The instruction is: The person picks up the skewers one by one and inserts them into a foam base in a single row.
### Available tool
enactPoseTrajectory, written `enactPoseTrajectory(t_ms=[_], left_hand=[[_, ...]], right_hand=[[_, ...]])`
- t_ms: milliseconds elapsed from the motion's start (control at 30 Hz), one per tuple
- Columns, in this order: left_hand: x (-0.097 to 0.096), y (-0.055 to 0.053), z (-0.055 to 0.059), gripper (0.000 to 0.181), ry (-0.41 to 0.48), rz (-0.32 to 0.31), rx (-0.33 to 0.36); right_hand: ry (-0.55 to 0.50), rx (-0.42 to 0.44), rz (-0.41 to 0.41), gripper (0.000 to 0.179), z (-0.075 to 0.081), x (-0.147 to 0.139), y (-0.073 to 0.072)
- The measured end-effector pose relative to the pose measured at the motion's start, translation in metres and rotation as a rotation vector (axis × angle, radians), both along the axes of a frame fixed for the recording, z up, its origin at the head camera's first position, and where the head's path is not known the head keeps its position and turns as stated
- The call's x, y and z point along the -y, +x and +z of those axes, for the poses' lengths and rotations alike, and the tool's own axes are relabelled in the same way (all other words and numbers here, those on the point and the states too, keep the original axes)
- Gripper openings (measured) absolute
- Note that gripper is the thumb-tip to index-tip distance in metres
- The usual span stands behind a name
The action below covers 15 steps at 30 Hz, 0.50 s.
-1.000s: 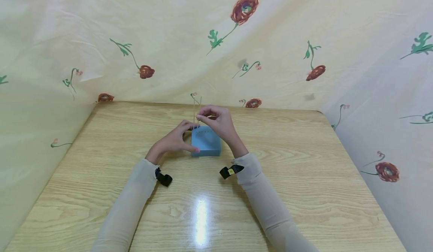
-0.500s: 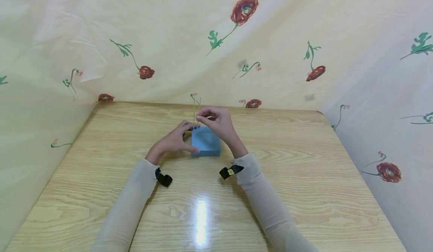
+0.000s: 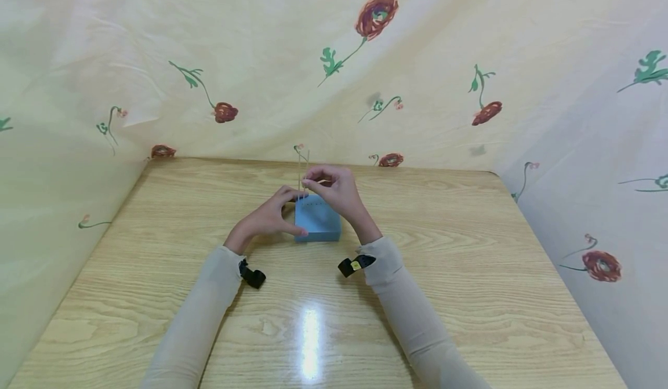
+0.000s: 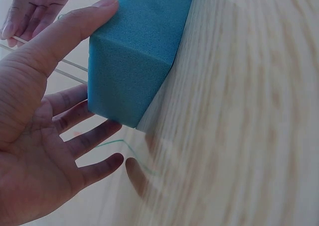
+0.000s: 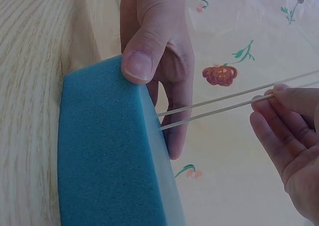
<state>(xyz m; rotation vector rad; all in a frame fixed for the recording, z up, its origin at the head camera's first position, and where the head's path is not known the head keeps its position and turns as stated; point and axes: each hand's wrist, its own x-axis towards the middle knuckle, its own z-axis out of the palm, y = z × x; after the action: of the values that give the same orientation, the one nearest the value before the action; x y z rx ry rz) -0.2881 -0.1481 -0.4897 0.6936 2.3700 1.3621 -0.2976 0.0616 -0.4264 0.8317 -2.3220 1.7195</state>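
Left hand (image 3: 266,214), one: set wide across the left end of block (image 3: 319,222), thumb on the near side, fingers at the far side. Right hand (image 3: 339,192), one: fingertips narrow, pinching held stick (image 5: 219,110) partway up. Held stick: thin, pale, nearly upright, foot at the block's top face; depth of entry not discernible. Second stick (image 5: 224,96): of like kind, upright in the block, just left of the held one. Block: blue, foam-like, flat on counter (image 3: 443,250) between the hands, with a row of small dark dots (image 3: 315,204) along its top. Change over the last second: slight; held stick a little straighter, both hands in place. Judged as fine seating of the stick, with steady support on the block. Farther out: pale sleeves (image 3: 193,319), black wrist cameras (image 3: 254,276), flowered cloth (image 3: 261,47) behind. Brands, labels, writing: none legible; a yellow mark only on the right camera.
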Motion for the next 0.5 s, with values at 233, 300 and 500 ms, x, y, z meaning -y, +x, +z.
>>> enactPoseTrajectory(t_ms=[233,300,500], left_hand=[[-0.0008,0.0015,0.0001,0.091,0.008,-0.001,-0.002],[-0.001,0.0017,0.0001,0.09,0.009,0.001,-0.003],[-0.0014,0.0021,-0.0003,0.09,0.006,0.004,0.003]], right_hand=[[0.007,-0.002,0.004,0.008,-0.0012,-0.001,0.0003],[0.005,-0.005,0.011,0.008,-0.0011,-0.0011,0.0005],[0.001,-0.003,0.024,0.008,-0.0012,-0.0017,0.0011]])
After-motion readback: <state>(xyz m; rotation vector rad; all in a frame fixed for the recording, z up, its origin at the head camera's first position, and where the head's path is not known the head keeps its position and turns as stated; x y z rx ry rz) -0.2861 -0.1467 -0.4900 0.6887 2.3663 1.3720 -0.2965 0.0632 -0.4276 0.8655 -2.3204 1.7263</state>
